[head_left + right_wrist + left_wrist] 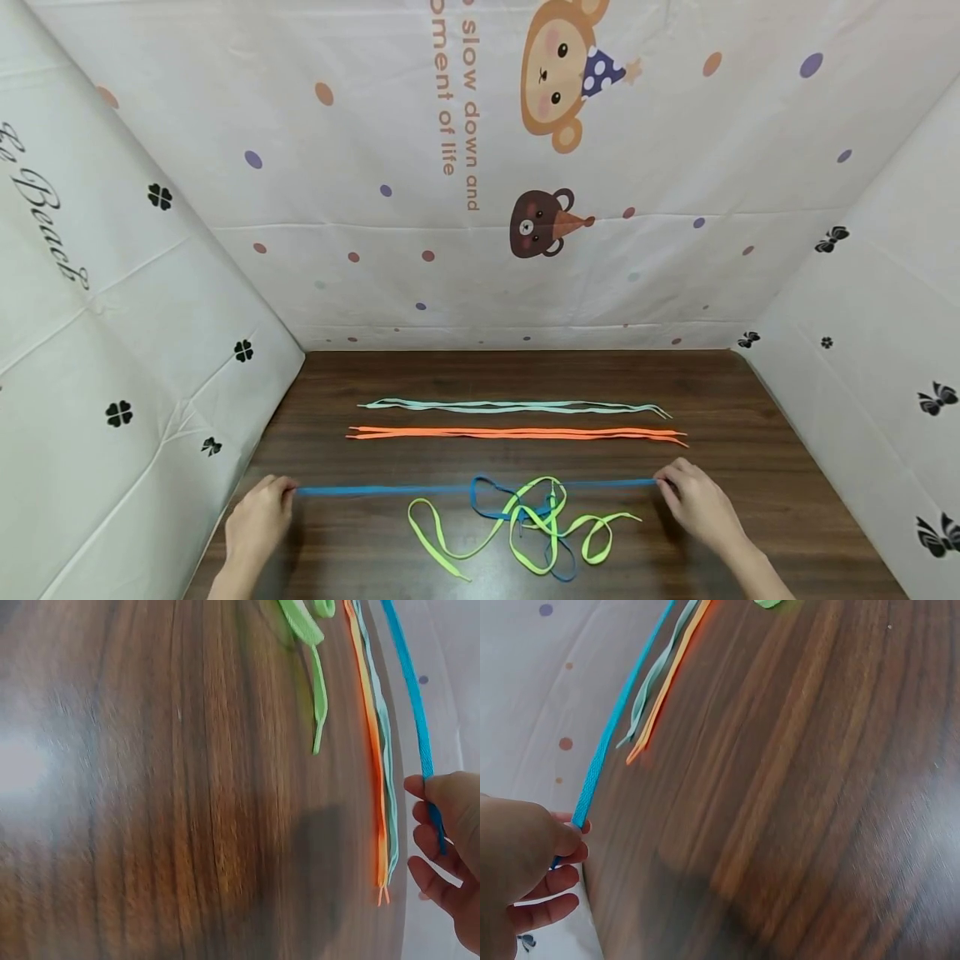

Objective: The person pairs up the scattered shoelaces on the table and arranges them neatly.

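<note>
Blue lace (390, 491) runs taut above the table (337, 542), probably to straighten it; left hand (258, 517) and right hand (699, 504), finger and thumb closed, pinch its 2 ends. Green lace (554, 527) lies looped; beyond, orange laces (517, 432) lie straight, seemingly sorted by colour.

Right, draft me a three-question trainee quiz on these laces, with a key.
1. True or false: the mint laces lie farther from the person than the orange laces.
2. How many lace colours are in view?
3. What do the left hand and right hand both pinch?
A) the orange laces
B) a blue lace
C) the mint laces

Key:
1. True
2. Four: mint, orange, blue, yellow-green
3. B
</note>
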Tool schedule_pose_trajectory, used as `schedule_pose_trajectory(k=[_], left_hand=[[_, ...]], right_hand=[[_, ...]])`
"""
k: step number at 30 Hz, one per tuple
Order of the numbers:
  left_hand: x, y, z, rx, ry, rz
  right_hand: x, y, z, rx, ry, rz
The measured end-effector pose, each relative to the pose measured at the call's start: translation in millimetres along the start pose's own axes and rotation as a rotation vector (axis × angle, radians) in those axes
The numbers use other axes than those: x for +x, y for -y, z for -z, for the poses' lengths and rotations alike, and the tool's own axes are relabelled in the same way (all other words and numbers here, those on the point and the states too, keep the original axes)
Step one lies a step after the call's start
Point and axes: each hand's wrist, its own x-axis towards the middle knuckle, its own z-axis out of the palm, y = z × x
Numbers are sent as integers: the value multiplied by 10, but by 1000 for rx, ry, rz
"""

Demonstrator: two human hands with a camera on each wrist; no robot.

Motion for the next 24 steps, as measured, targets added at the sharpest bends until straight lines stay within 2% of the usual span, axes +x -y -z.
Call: schedule_pose_trajectory(k=[5,13,24], left_hand=[[132,-80,-80,-14,47,-5],[302,-161,-189,-29,165,57],[443,-233,-341,-49,253,142]], right_hand=[[42,-142,-29,-23,-29,-9],[125,-333,-87,-47,-29,-21],[204,-455,-163,-27,57,-146]])
